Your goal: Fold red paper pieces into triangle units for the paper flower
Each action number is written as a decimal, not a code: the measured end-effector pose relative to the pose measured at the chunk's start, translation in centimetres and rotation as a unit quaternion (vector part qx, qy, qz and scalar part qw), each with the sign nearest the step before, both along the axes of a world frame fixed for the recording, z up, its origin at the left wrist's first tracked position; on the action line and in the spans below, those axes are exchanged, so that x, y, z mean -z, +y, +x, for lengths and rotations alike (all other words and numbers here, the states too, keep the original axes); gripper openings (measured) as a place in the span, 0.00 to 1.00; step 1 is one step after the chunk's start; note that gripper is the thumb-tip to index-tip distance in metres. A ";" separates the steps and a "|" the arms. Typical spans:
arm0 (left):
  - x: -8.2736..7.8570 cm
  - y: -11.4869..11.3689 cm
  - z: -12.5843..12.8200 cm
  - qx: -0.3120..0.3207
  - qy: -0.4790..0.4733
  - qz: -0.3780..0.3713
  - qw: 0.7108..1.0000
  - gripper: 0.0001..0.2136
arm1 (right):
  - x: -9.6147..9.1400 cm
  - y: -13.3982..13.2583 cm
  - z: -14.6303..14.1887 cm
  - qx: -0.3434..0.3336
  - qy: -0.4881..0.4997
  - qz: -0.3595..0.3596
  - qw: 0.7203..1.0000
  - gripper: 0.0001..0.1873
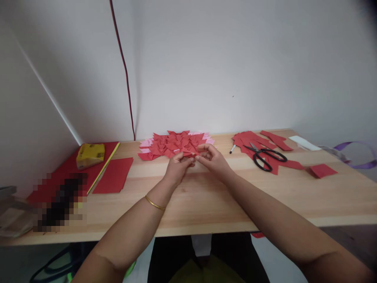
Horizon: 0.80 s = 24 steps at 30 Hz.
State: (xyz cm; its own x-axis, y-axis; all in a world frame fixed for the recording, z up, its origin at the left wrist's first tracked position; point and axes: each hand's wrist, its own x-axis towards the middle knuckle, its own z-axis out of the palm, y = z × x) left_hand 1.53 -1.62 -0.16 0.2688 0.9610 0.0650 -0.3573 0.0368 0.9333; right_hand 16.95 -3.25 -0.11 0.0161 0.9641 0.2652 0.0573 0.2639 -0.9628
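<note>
Both my hands meet over the middle of the wooden table, fingers pinched on a small piece of folded red paper [190, 154]. My left hand [176, 168] grips its left part; a gold bangle circles that forearm. At its right end, my right hand [215, 162] holds it between thumb and fingers. The fingers hide part of the folds. Just behind my hands, against the wall, lies a heap of folded red and pink paper pieces [165, 143].
Black-handled scissors [265, 154] lie on red paper cut-outs [246, 140] to the right, beside a marker [232, 149]. A red paper square [322, 170] sits farther right. On the left are red sheets [113, 176] and a yellow package [90, 155]. A dark cable [126, 70] runs down the wall.
</note>
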 end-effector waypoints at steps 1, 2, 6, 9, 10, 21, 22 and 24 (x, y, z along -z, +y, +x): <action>0.1 0.1 0.0 0.002 -0.006 -0.001 1.000 0.12 | 0.0 0.0 0.0 -0.008 0.020 -0.004 1.000 0.21; 0.2 0.1 0.0 0.002 -0.009 -0.001 1.000 0.13 | 0.0 0.1 0.1 -0.019 0.040 -0.007 0.999 0.21; 0.5 0.3 -0.1 -0.004 -0.005 -0.005 1.000 0.13 | -0.2 0.0 0.0 -0.043 0.083 0.004 0.996 0.18; 0.5 0.3 -0.1 0.000 -0.004 -0.005 1.000 0.13 | -0.5 -0.3 0.0 -0.048 0.078 0.019 0.996 0.14; 0.5 0.3 -0.1 0.001 -0.008 -0.004 1.000 0.13 | -0.5 -0.4 0.0 -0.051 0.073 0.021 0.996 0.14; 0.2 0.4 -0.2 0.002 -0.025 0.011 1.000 0.22 | -0.3 -0.1 0.4 -0.059 -0.037 0.049 0.996 0.15; 0.1 0.3 -0.2 0.004 -0.028 0.006 1.000 0.21 | -0.2 -0.1 0.4 -0.061 -0.054 0.054 0.995 0.15; 0.1 0.2 -0.2 0.005 -0.041 -0.004 0.999 0.20 | -0.2 -0.2 0.3 -0.058 -0.075 0.069 0.993 0.14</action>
